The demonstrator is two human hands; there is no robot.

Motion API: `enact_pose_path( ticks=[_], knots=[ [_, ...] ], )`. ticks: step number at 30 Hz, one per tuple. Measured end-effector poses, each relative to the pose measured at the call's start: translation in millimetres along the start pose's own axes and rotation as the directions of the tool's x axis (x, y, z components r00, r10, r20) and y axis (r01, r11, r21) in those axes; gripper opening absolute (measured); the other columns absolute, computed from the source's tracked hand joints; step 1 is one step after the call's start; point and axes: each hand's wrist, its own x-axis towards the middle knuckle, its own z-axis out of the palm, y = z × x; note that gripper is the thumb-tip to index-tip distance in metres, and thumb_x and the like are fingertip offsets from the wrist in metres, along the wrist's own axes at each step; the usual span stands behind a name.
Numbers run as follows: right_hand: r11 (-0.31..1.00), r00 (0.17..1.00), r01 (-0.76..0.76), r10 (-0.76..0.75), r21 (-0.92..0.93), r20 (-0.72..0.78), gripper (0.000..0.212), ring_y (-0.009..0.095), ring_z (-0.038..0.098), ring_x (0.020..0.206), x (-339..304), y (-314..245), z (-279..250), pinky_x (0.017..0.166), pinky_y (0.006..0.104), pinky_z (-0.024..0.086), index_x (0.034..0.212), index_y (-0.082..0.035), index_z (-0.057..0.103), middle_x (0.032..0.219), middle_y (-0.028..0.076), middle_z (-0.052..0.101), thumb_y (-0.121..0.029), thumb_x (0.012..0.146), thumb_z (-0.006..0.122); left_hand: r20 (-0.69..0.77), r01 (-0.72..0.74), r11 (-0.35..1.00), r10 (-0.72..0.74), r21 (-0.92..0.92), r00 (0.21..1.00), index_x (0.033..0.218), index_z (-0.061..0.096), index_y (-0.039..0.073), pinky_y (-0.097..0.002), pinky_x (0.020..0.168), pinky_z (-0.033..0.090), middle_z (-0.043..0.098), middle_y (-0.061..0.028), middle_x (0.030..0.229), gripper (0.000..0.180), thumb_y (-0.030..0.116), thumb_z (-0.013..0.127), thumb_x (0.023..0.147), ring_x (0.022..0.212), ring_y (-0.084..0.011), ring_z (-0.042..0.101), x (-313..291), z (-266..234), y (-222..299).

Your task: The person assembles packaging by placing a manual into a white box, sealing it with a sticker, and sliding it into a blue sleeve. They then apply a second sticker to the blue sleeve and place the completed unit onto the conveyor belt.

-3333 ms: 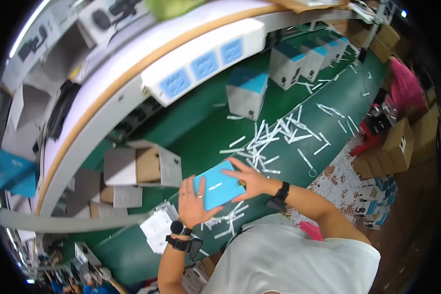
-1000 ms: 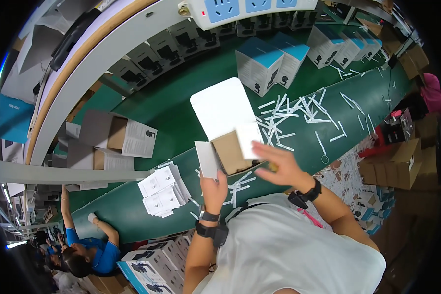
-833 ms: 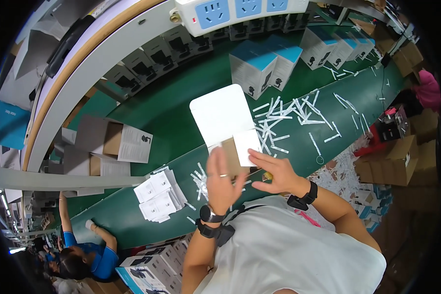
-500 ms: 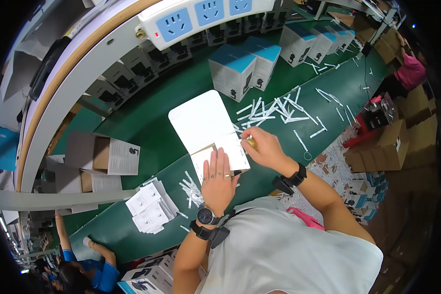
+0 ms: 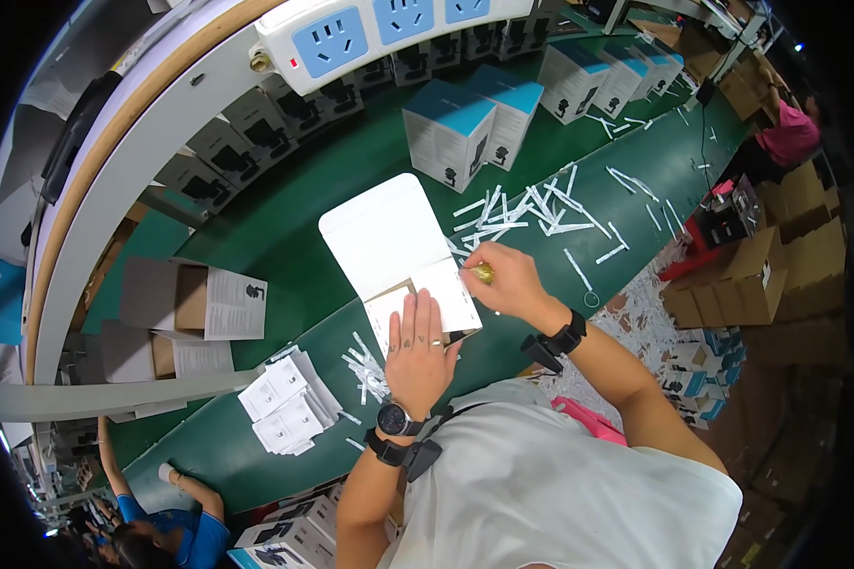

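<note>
A white cardboard box (image 5: 385, 230) stands on the green table with its large lid flap raised away from me. My left hand (image 5: 419, 353) lies flat across the smaller white flaps, fingers stretched out and pressing on them. At the box's right edge my right hand (image 5: 505, 279) is closed with its fingers curled. A small yellow-gold object (image 5: 485, 273) shows in its grip; its kind is hard to make out. Brown cardboard shows in a narrow gap between the flaps. Beside the right hand, thin white strips (image 5: 527, 218) lie scattered.
A stack of white printed leaflets (image 5: 285, 403) lies left, near more strips (image 5: 365, 370). Blue-topped boxes (image 5: 451, 133) stand at the back; open boxes (image 5: 209, 299) lie left. A power strip (image 5: 351, 38) hangs overhead. Co-workers (image 5: 176, 531) are at lower left and far right.
The view has shifted slightly. My left hand stays flat on the flaps, and my right hand remains at the box's right edge with almost no movement.
</note>
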Motion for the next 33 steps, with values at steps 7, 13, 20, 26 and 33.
enact_pose_path(
  ticks=[7, 13, 20, 26, 33],
  knots=[
    [0.97, 0.993, 0.101, -0.113, 0.22, 0.039, 0.017, 0.027, 0.068, 0.074, 21, -54, 17, 0.062, 0.035, 0.053, 0.085, -0.01, 0.067, 0.088, 0.005, 0.068, -0.023, 0.083, 0.078, -0.089, -0.058, 0.998, 0.056, -0.011, 0.994, 0.134, 0.052, -0.008, -0.0504, 0.113, 0.039, 0.053, -0.0256, 0.14, 0.064, 0.029, 0.073, 0.086, 0.136, -0.0403, 0.046, -2, 8, -2],
    [0.943, 0.913, 0.33, -0.311, -0.034, 0.264, 0.022, 0.025, 0.064, 0.068, 36, -67, 72, 0.058, 0.0383, 0.051, 0.085, -0.013, 0.064, 0.092, 0.003, 0.059, -0.028, 0.079, 0.079, -0.095, -0.027, 0.999, 0.022, -0.044, 0.995, 0.114, 0.065, -0.002, -0.0465, 0.104, 0.048, 0.064, -0.0211, 0.116, 0.042, 0.026, 0.074, 0.084, 0.115, -0.0373, 0.061, -7, 13, -2],
    [0.914, 0.869, 0.399, -0.403, 0.076, 0.286, 0.027, 0.027, 0.065, 0.072, 38, -81, 89, 0.06, 0.0393, 0.052, 0.087, -0.011, 0.062, 0.091, 0.006, 0.059, -0.029, 0.076, 0.08, -0.036, 0.009, 0.999, -0.01, -0.047, 0.999, 0.097, 0.069, 0.002, -0.0436, 0.086, 0.053, 0.065, -0.0141, 0.094, 0.026, 0.02, 0.074, 0.078, 0.095, -0.0328, 0.065, -13, 13, -4],
    [0.929, 0.908, 0.357, -0.319, -0.101, 0.273, 0.025, 0.028, 0.065, 0.073, 35, -80, 70, 0.061, 0.0399, 0.053, 0.091, -0.011, 0.063, 0.091, 0.006, 0.06, -0.026, 0.078, 0.078, -0.251, -0.081, 0.996, 0.066, -0.05, 0.966, 0.093, 0.071, 0.003, -0.0437, 0.079, 0.053, 0.066, -0.0142, 0.09, 0.024, 0.018, 0.074, 0.075, 0.09, -0.0328, 0.066, -5, 7, -3],
    [0.91, 0.882, 0.413, -0.391, -0.035, 0.262, 0.023, 0.027, 0.065, 0.072, 29, -93, 91, 0.06, 0.0394, 0.052, 0.091, -0.011, 0.064, 0.091, 0.007, 0.06, -0.024, 0.078, 0.078, 0.064, 0.038, 0.993, -0.031, -0.111, 0.997, 0.095, 0.072, 0.007, -0.0427, 0.08, 0.054, 0.068, -0.0117, 0.091, 0.023, 0.018, 0.076, 0.075, 0.087, -0.0322, 0.066, -20, 14, -5]
  ],
)
